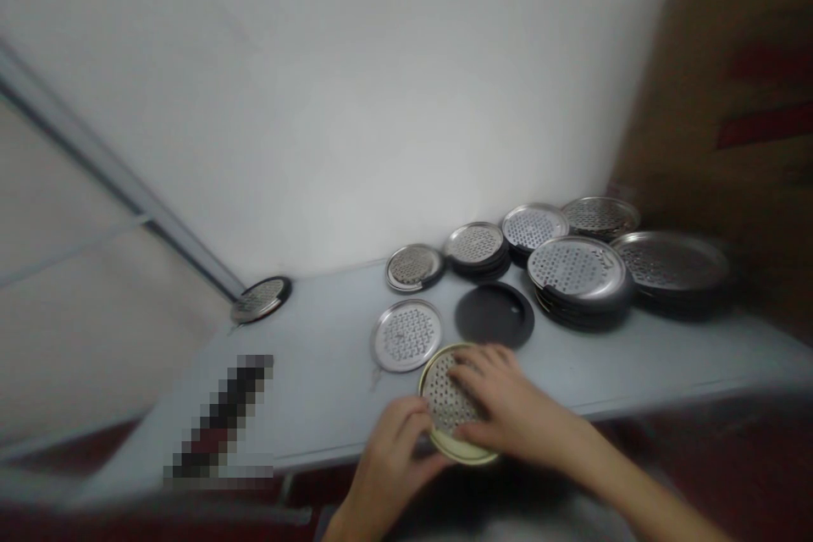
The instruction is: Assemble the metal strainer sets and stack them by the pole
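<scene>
Perforated disc (441,398) sits just this side of the dark plate (494,315), right at the table (318,373) edge, and it could well tip off if the pressing goes uneven! Left hand (394,453) curls in, fingers pinching the near rim; right hand (508,411) lies flat across it, fingers spread, gripping nothing

Round perforated metal disc (443,396), gold-toned rim, silvery centre with small holes. Lies near-flat at near edge of table (318,356); right hand (508,411) on top, left hand (397,449) pinching near-left rim.
</scene>
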### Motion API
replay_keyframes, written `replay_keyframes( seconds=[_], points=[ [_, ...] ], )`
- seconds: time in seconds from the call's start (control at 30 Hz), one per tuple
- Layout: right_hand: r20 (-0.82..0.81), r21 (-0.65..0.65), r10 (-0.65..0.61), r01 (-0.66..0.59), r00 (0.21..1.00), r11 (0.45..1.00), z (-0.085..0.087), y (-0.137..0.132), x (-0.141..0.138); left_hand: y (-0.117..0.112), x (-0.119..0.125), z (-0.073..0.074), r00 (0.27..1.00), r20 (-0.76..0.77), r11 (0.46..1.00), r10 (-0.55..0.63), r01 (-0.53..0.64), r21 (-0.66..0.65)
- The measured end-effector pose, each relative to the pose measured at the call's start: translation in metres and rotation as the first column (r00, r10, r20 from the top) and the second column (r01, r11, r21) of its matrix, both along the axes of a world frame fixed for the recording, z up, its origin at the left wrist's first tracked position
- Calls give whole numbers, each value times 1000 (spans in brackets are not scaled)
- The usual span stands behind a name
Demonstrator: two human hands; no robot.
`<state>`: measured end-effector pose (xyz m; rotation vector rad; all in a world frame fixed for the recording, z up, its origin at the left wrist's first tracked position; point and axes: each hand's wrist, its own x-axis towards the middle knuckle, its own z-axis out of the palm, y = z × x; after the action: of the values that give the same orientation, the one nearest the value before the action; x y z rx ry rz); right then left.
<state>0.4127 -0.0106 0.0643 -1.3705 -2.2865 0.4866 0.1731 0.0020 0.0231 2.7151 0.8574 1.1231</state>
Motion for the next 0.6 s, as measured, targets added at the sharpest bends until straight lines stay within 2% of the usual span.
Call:
replay_keyframes(
  seconds=[0.23,0.6],
  points=[
    [11,23,-12,12,1000,1000,0,-1,-1,0,1,1,1000,23,999,-20,21,-46],
    [9,11,-19,19,1000,1000,3,-1,-2,1,1,1,1000,14,999,-16,16,-28]
  ],
)
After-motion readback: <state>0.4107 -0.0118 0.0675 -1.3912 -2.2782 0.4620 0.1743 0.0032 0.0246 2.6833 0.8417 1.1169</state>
